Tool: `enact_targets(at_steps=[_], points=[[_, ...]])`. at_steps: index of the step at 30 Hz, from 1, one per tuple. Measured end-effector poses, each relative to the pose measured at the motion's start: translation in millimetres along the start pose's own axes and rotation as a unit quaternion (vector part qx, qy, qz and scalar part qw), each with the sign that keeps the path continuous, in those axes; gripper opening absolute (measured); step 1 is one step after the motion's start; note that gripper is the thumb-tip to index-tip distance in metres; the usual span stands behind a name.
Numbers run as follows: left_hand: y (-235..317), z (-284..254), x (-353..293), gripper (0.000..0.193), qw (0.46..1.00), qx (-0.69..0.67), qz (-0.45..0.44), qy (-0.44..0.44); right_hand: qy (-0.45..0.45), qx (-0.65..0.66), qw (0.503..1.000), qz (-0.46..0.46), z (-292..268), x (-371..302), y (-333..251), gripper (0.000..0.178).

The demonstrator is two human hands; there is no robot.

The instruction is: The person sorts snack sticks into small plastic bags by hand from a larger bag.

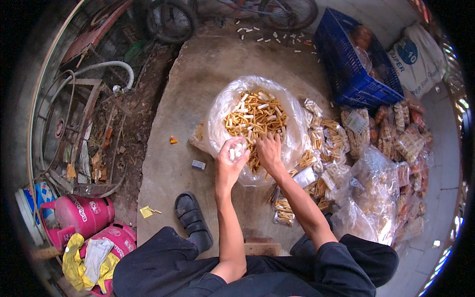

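A large clear plastic bag (215, 115), its mouth spread wide, stands between my feet. Thin brown snack sticks (255, 119) fill it, with short white pieces (263, 106) mixed among them. At the bag's near left side, my left hand (228, 166) is cupped palm up around several white pieces (236, 150). My right hand (268, 152) reaches over the near part of the heap. Its fingers bend down into the sticks, and their tips and whatever they pinch are hidden.
Small packed snack bags (336, 136) lie right of the big bag. Beyond are a blue crate (354, 64) and a white sack (418, 59). Pink gas cylinders (84, 218) stand at lower left, below a rusty metal frame (86, 133). White pieces (274, 38) litter the far floor.
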State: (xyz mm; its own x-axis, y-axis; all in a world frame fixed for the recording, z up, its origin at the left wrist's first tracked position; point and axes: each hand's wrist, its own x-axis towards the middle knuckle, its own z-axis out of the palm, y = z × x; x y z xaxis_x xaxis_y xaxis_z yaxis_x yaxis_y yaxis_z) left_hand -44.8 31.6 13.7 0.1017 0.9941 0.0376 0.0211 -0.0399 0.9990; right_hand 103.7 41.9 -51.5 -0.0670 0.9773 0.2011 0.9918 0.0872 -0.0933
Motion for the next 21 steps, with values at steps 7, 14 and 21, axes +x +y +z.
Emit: enact_targets(at_steps=[7, 14, 21], points=[[-8, 0, -1, 0.037, 0.999, 0.036, -0.025, -0.021, 0.16, 0.289, 0.939, 0.097, -76, 1, -9, 0.011], [2, 3, 2, 0.039, 0.997, 0.065, 0.007, -0.032, 0.166, 0.361, 0.918, -0.012, -151, 7, -30, 0.019], [5, 4, -3, 0.036, 0.998, -0.051, -0.02, 0.018, 0.146, 0.39, 0.899, 0.138, -75, 18, -5, 0.016]])
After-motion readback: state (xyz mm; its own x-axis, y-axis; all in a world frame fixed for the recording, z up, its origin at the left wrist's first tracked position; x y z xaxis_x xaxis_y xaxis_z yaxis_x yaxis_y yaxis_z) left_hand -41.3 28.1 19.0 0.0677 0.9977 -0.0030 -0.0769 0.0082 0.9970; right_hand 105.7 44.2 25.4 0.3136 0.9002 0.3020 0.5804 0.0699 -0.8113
